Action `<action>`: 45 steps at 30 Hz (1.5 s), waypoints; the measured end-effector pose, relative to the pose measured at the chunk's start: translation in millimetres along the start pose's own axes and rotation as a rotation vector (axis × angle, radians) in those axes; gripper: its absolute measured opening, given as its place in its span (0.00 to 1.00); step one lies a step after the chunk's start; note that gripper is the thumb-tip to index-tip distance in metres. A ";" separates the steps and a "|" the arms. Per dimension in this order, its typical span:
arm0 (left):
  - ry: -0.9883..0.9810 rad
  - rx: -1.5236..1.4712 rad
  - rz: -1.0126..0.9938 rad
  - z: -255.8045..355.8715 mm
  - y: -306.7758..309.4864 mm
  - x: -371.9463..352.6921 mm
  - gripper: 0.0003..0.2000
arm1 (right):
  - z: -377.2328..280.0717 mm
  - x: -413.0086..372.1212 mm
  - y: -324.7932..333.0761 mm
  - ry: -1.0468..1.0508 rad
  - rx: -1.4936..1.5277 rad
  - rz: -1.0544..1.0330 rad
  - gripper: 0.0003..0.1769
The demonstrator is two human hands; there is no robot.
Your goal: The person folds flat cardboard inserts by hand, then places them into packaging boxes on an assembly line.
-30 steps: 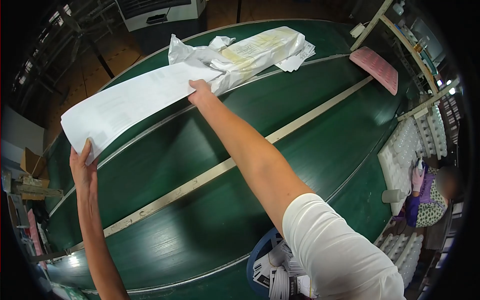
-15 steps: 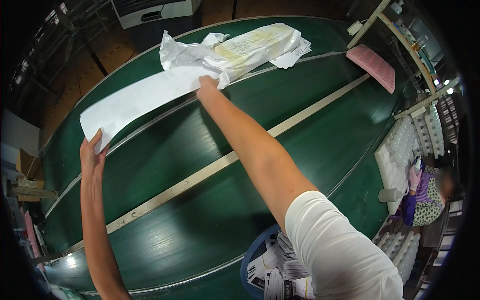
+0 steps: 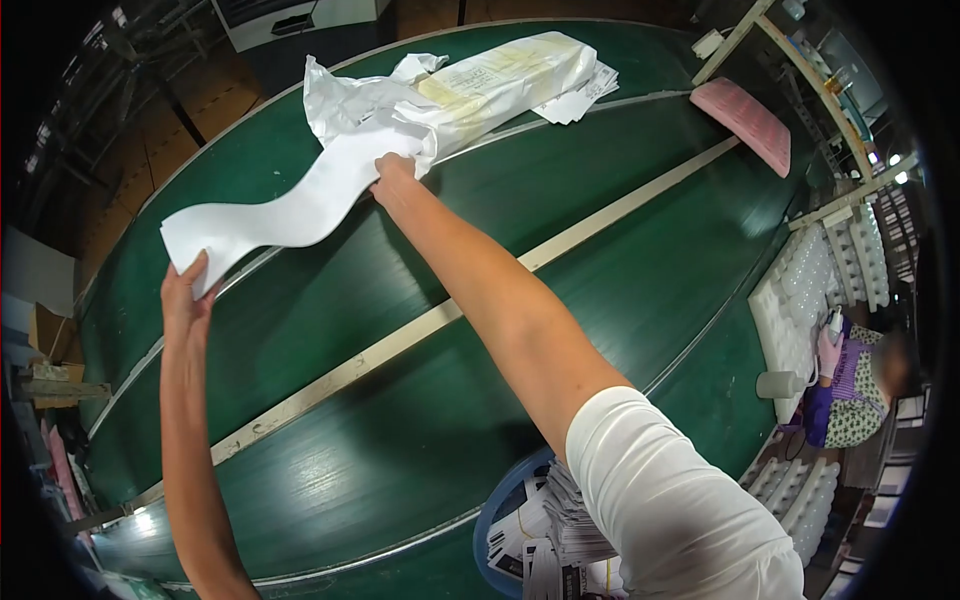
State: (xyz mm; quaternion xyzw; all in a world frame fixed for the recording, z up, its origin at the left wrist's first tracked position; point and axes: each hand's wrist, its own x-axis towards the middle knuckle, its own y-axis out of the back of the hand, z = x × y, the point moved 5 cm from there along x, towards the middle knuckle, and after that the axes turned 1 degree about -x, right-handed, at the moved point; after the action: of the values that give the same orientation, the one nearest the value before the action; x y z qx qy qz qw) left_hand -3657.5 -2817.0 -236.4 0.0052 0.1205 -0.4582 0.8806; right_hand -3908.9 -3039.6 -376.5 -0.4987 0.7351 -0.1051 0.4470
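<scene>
A long stack of white paper sheets (image 3: 290,212) bends in an S-shaped wave between my two hands. My left hand (image 3: 188,290) grips its near left end, thumb on top. At the other end, my right hand (image 3: 397,172) is closed on the sheets beside the torn mouth of a white wrapper; its fingertips are partly hidden. That wrapped package (image 3: 510,80), with yellowish tape on it, lies on the green conveyor surface (image 3: 400,270). Some printed papers (image 3: 582,95) stick out from beneath the package.
A pink tray (image 3: 745,122) lies at the far right. Below my right arm sits a blue basin (image 3: 490,520) holding bundled printed cards (image 3: 570,520). At the right, a person in a purple apron (image 3: 845,380) works near white trays (image 3: 785,310). A pale strip (image 3: 400,345) runs along the conveyor.
The sheets have gone from a nearly smooth arc to a deep wave, sagging in the middle. My right hand has shifted slightly left. The package appears a little higher and further left.
</scene>
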 end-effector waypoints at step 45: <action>0.127 -0.066 0.022 -44.1 -88.6 18.1 0.19 | -7.0 -23.9 4.5 -0.030 -0.249 0.024 0.28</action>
State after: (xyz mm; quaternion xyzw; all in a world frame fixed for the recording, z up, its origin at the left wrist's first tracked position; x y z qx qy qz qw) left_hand -3728.3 -2877.7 -274.2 0.0064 0.1912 -0.4429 0.8759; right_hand -3914.6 -3019.8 -361.9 -0.5430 0.7416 -0.0003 0.3939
